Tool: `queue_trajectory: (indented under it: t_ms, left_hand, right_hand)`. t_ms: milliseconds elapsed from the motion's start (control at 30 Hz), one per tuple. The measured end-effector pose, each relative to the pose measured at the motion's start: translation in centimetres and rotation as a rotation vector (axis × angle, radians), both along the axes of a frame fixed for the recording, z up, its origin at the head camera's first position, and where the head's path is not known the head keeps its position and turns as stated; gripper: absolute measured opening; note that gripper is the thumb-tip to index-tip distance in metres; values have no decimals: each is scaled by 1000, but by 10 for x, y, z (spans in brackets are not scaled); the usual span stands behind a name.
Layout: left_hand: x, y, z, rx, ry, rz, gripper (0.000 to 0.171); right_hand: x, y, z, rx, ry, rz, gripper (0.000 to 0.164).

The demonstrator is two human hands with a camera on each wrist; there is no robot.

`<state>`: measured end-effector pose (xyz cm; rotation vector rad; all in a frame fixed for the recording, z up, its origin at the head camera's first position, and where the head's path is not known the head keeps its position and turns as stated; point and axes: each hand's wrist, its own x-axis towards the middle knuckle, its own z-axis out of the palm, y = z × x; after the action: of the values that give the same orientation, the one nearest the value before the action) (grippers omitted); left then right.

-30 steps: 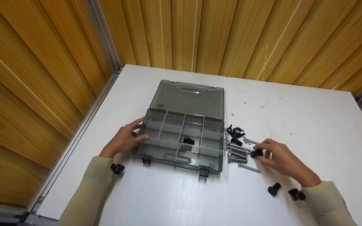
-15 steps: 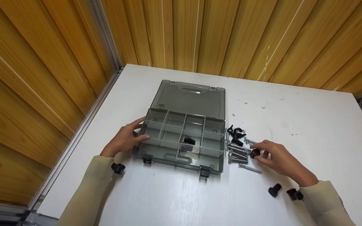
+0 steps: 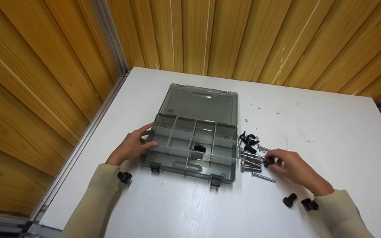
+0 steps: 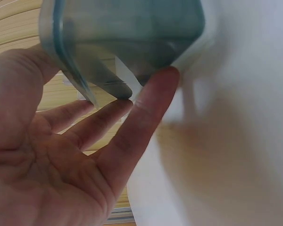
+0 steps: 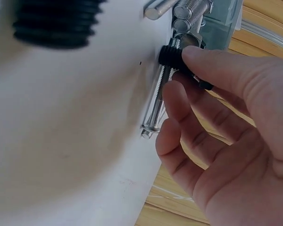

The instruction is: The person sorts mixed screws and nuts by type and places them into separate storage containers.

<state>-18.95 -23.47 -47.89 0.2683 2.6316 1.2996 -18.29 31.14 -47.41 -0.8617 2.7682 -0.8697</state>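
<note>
My left hand holds the left wall of a grey translucent compartment box, thumb over the rim. In the left wrist view its fingers touch the box wall from outside. The box's lid lies folded back. A black plastic fitting lies in a middle compartment. Right of the box, my right hand pinches another black threaded plastic fitting between thumb and fingers, beside a pile of bolts. Part of this fitting is hidden by the fingers.
Black plastic clips lie behind the bolts, with small screws nearby. One long bolt lies in front. Another black threaded fitting rests on the white table near the right wrist. Wood-look panels stand behind.
My right hand has shifted slightly left, and the black fitting has turned between its fingers. The left hand stays on the box.
</note>
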Motion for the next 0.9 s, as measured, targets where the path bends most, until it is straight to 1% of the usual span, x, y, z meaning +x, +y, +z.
queue_trajectory:
  t_ms: [133, 333, 467, 567, 700, 800, 900]
  left_hand:
    - [0, 1, 0, 6, -6, 7, 83]
    - [0, 0, 0, 10, -11, 9, 83]
    - [0, 0, 0, 17, -13, 6, 83]
    - [-1, 0, 0, 23, -7, 3, 83]
    - [0, 0, 1, 26, -9, 3, 84]
    - [0, 0, 1, 27, -9, 3, 83]
    - [1, 1, 0, 21, -2, 0, 83]
  right_hand:
    - [0, -1, 5, 9, -10, 9, 28]
    - [-3, -6, 16, 24, 68, -7, 31]
    - [-6, -13, 27, 30, 90, 3, 31]
    - [-8, -19, 36, 26, 104, 21, 32]
    - [-12, -31, 45, 4, 150, 63, 35]
    - [-15, -40, 50, -8, 192, 92, 39]
    - [-18, -51, 54, -23, 225, 122, 39]
